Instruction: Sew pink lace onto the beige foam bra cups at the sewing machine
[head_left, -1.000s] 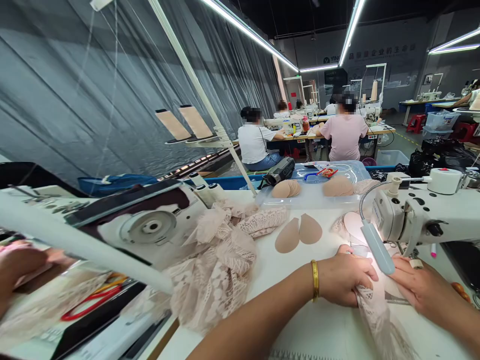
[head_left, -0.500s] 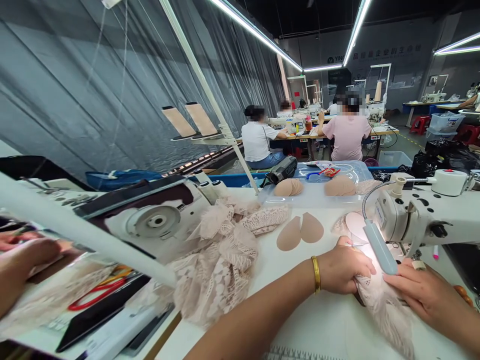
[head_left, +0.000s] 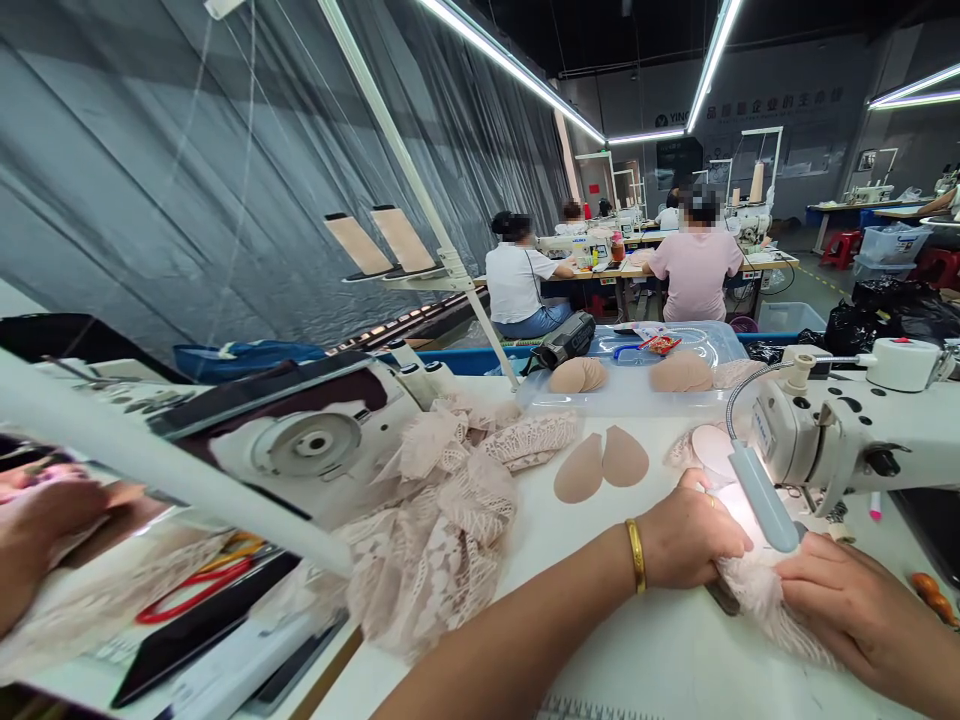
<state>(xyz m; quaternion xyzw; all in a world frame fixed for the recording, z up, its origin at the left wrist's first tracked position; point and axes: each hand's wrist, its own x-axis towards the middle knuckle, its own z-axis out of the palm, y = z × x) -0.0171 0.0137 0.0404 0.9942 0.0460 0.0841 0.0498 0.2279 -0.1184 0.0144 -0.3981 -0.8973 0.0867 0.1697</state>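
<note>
The person's left forearm comes in low from the bottom of the view and crosses the white table [head_left: 660, 660] on a slant, a gold bangle [head_left: 636, 555] at the wrist. The left hand [head_left: 690, 535] lies knuckles up with the fingers curled down and closed around the near end of a beige lace piece [head_left: 761, 595], bunching it against the tabletop. The right hand [head_left: 840, 600] reaches in from the lower right corner, palm down, with its fingers stretched nearly flat toward the left hand and laid on top of the same lace. Its thumb is hidden, so I cannot tell whether it pinches the cloth or only presses it. The lace lies between the two hands, right in front of the head of the white sewing machine [head_left: 847, 430] and under the bright glow of the gooseneck lamp [head_left: 757, 490], whose head hangs just above the knuckles. A little further back on the table sit two tan foam cups [head_left: 600, 465] side by side, touching at their edges. To their left is a loose heap of lace [head_left: 442, 510], and behind them a clear plastic bin [head_left: 637, 395] holds more cups. At the far left another person's hand [head_left: 37, 520] rests on cloth beside a second sewing machine [head_left: 315, 440], with red-handled scissors [head_left: 187, 590] lying near it. Two thread cones [head_left: 382, 240] stand on a rack above.
</note>
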